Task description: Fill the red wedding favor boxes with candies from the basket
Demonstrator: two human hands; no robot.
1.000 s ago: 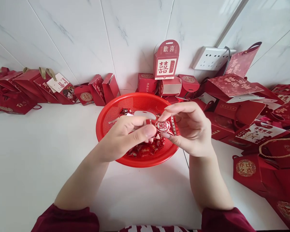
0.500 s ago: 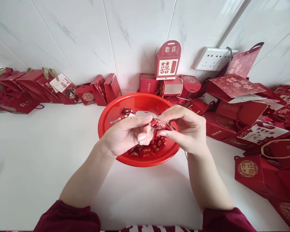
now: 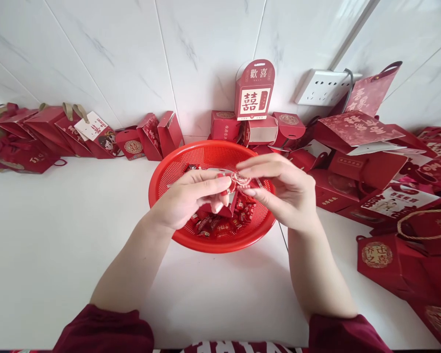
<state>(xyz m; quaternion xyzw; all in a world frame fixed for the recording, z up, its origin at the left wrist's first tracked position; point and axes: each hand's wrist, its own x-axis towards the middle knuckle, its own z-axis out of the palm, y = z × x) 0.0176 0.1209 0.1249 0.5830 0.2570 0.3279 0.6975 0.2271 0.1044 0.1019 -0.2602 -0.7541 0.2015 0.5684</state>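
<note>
Between my two hands, above a red plastic colander [image 3: 220,246], is a red wrapped candy [image 3: 241,181] with pale print. My left hand [image 3: 191,196] pinches its left end between thumb and fingers. Thumb and fingertips of my right hand [image 3: 284,189] close around its right side. Below them in the colander lie several more red wrapped candies [image 3: 222,228]. A dark red box [image 3: 227,210] with a white part also sits in there, partly hidden behind my fingers.
Red gift boxes [image 3: 134,143] line the wall at the left. A tall box [image 3: 252,93] stands on smaller ones behind the colander. Piled boxes and bags [image 3: 360,166] fill the right side. A white power strip [image 3: 323,87] is against the wall.
The candy has turned in my fingers, so more of its printed face shows. My right fingers have loosened and shifted slightly, and my left fingers have moved a little along its end.
</note>
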